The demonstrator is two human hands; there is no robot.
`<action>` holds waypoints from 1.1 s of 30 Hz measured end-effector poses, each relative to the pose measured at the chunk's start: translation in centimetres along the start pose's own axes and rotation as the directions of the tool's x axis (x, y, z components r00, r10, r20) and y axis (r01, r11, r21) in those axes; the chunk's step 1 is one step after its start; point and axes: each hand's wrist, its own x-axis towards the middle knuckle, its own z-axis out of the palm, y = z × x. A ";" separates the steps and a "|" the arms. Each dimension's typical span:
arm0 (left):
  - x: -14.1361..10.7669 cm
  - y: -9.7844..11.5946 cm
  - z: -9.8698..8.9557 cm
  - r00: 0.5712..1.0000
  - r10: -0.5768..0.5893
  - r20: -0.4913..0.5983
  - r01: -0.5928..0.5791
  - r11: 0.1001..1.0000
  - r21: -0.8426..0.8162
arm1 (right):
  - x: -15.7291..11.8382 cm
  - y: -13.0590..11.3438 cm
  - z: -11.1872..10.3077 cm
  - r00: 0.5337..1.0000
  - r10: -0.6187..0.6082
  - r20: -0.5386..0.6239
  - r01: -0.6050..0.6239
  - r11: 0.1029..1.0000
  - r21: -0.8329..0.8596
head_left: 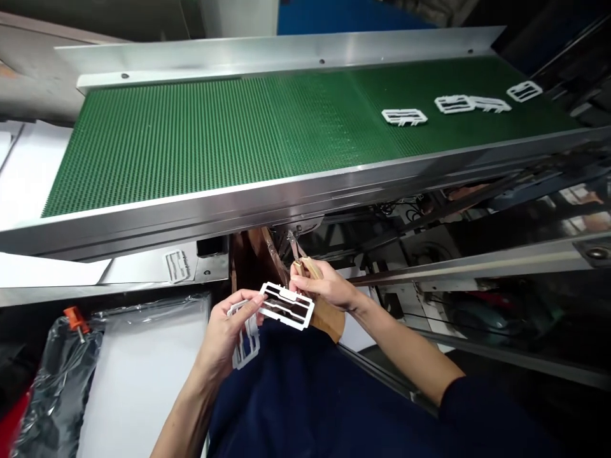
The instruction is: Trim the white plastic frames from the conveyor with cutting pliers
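Note:
My left hand (233, 327) is closed on two white plastic frames. One plastic frame (289, 306) is pinched under the thumb and lies nearly flat, its slotted face up. A second frame (247, 346) hangs tilted below the same fingers. In my right hand (324, 286) is a pair of nippers (296, 249) with yellowish handles, its metal jaws pointing up and away from me. The nippers are just above the far edge of the pinched frame, and the right fingers are close to that edge; whether they touch it I cannot tell.
A green conveyor belt (214, 133) with metal side rails crosses ahead, carrying several white frames (405, 117) at its right. Another frame (177, 266) rests on a ledge at left. Below it is a plastic-lined box (143, 375). A brown cardboard box (328, 320) sits behind my hands.

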 end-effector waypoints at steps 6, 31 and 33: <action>0.4 -0.6 0.2 0.998 -0.034 -0.044 0.033 0.999 -0.016 | 0.1 0.7 -0.6 0.999 0.017 0.043 -0.021 0.997 0.079; 0.7 0.4 -1.6 0.895 0.356 0.268 -0.438 0.813 0.383 | -0.7 5.0 1.2 0.994 -0.029 0.103 0.024 0.999 0.048; -0.1 0.5 -2.0 0.897 0.296 0.328 -0.419 0.804 0.421 | -1.3 6.8 2.5 0.994 -0.007 0.111 -0.001 0.998 0.068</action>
